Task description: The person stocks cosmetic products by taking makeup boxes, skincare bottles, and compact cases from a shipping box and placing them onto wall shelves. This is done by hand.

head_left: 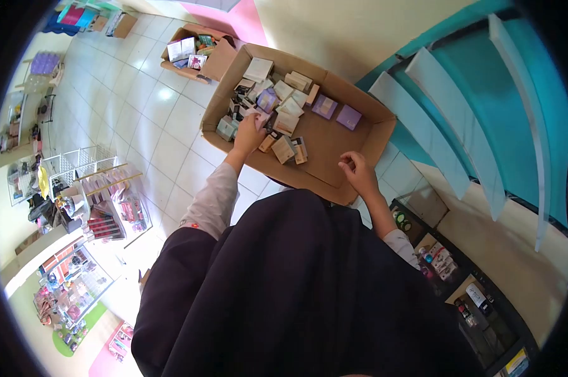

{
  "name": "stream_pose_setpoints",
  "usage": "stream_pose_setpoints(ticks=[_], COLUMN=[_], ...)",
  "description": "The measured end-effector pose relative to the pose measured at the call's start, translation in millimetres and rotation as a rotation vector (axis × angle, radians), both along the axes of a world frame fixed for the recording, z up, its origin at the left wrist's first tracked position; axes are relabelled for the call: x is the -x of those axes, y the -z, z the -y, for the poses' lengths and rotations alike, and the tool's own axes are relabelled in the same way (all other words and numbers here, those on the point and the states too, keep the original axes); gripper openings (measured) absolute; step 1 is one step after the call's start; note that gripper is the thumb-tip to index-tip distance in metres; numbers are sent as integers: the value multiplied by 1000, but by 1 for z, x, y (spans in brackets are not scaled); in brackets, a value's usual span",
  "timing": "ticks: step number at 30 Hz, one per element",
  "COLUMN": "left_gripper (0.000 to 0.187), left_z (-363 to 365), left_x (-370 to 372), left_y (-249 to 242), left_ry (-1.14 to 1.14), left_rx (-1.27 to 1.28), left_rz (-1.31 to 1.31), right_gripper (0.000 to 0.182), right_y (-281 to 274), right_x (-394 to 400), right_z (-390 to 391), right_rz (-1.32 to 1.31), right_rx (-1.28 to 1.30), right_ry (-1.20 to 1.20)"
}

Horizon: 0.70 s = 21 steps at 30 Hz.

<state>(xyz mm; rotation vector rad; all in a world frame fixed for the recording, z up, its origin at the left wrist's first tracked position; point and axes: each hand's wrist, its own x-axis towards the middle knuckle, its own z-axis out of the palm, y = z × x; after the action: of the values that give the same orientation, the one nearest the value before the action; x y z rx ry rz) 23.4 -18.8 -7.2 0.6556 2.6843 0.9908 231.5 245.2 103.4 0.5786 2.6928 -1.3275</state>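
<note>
A large open cardboard box holds many small cartons, mostly heaped toward its left side. My left hand reaches over the box's near left wall, its fingers closed on a small pale pink carton. A purple carton lies just beyond it, and a pale green carton is to its left. Over the near right part of the box, my right hand hovers with loosely curled fingers and nothing visible in them. Two purple cartons, one left and one right, lie along the far wall.
A smaller carton of mixed packages stands on the tiled floor behind the large box. White shelves against a teal panel are at right. A dark display case stands at lower right, and racks of goods at left.
</note>
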Motion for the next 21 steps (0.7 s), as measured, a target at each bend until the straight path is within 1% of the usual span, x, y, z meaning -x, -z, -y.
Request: stream_pose_setpoints(ticks=[3,4,6,9,12,15,19,21], left_gripper=[42,43,46,51,57,63,68,67], left_z=[-1,4,9,7,-9,-26,-46,-51], left_x=[21,28,43,58,70,81,90,91], left_y=[14,27,41,52,54,63,76,81], left_ry=[-17,5,10,85,153,184,183,169], left_rx=[142,179,175,173,186,197,234,242], left_rz=[24,-42,-45,-68,-80,-65,-20,0], right_gripper=[22,22,22,23,23,25,26,26], right_y=[9,13,21,46,58,61,61,66], right_x=[24,28,36,28,16,6,1,2], right_z=[7,11,17,25,29,32,29,24], right_rz=[127,149,191,103,221,351,422,433], right_rx=[16,20,24,60,37,94,33,-11], right_ry=[-50,-48,-44,-53,-74,-45,-25,-17])
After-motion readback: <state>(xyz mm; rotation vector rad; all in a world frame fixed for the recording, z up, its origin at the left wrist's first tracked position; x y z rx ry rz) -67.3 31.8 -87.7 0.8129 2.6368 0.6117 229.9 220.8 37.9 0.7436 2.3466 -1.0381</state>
